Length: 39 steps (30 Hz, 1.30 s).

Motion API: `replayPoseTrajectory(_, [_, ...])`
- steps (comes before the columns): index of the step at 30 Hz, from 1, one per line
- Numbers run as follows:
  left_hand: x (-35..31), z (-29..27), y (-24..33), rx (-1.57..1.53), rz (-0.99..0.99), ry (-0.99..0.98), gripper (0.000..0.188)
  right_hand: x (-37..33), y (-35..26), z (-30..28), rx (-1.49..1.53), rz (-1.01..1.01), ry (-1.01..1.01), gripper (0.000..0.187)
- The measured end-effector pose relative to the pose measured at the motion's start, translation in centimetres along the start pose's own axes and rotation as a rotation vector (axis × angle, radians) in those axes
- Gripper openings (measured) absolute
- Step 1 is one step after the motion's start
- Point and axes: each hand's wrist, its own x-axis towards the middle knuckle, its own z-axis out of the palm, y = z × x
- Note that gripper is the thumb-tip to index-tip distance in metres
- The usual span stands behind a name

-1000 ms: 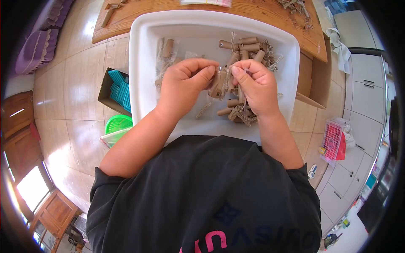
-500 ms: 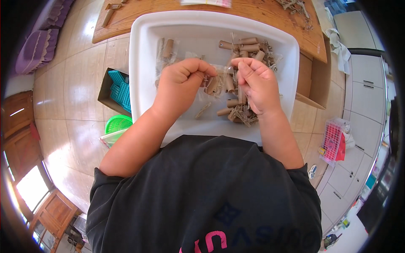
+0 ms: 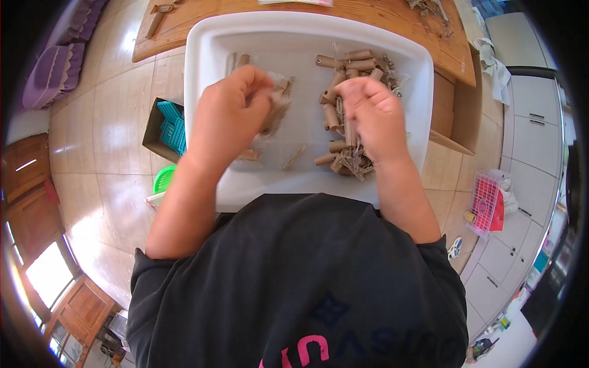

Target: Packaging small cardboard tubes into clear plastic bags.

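Observation:
A white plastic tub (image 3: 202, 49) stands in front of me. Over its left part, my left hand (image 3: 236, 113) is closed on a small clear plastic packet (image 3: 277, 113) with something brown inside, smeared by motion. My right hand (image 3: 375, 116) hovers over the right part, its fingers curled together; whatever they may hold is hidden. Beneath it lies a pile of brown cardboard-like tubes (image 3: 361, 65) mixed with twine-like strands (image 3: 353, 162). Partly hidden by my left hand are more packets, with a brown tube (image 3: 243, 60) among them. A loose twisted strand (image 3: 294, 156) lies on the tub's bottom.
A wooden table (image 3: 368, 21) is behind the tub, with a strand bundle (image 3: 432, 9) on it. At right is an open cardboard box (image 3: 457, 116). Left of the tub are a dark box with teal plastic pieces (image 3: 173, 129) and a green basket (image 3: 164, 178).
My left hand has moved left with the packet, away from my right hand. My right hand has stayed nearly in place over the pile.

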Motion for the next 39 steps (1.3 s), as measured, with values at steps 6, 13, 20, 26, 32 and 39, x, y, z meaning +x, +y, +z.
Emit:
replayPoseTrajectory(6, [0.3, -0.3, 0.7, 1.162, 0.138, -0.147, 0.017, 0.0, 0.0, -1.1, 0.241, -0.334, 0.206, 0.023])
replayPoseTrajectory(13, [0.3, 6.2, -2.1, 1.21, 0.084, -0.639, 0.018, -0.3, 0.0, -2.0, 0.182, -0.458, 0.178, 0.036])
replayPoseTrajectory(20, [1.1, 5.7, -3.6, 0.942, 0.021, -0.702, 0.017, -0.3, -0.8, 0.1, 0.144, -0.422, 0.32, 0.024])
replayPoseTrajectory(26, [2.3, 2.7, -0.6, -0.172, -0.335, -0.661, 0.014, -0.4, -0.2, -1.2, 0.006, -0.266, 0.044, 0.013])
replayPoseTrajectory(32, [2.7, 2.0, -0.3, -0.395, -0.298, -0.655, 0.023, -0.5, 0.0, -0.2, -0.511, -0.467, -0.147, 0.014])
replayPoseTrajectory(39, [2.8, 2.1, -0.4, -0.54, -0.365, -0.567, 0.038, 0.1, 0.6, -0.3, -0.266, -0.406, 0.099, 0.008])
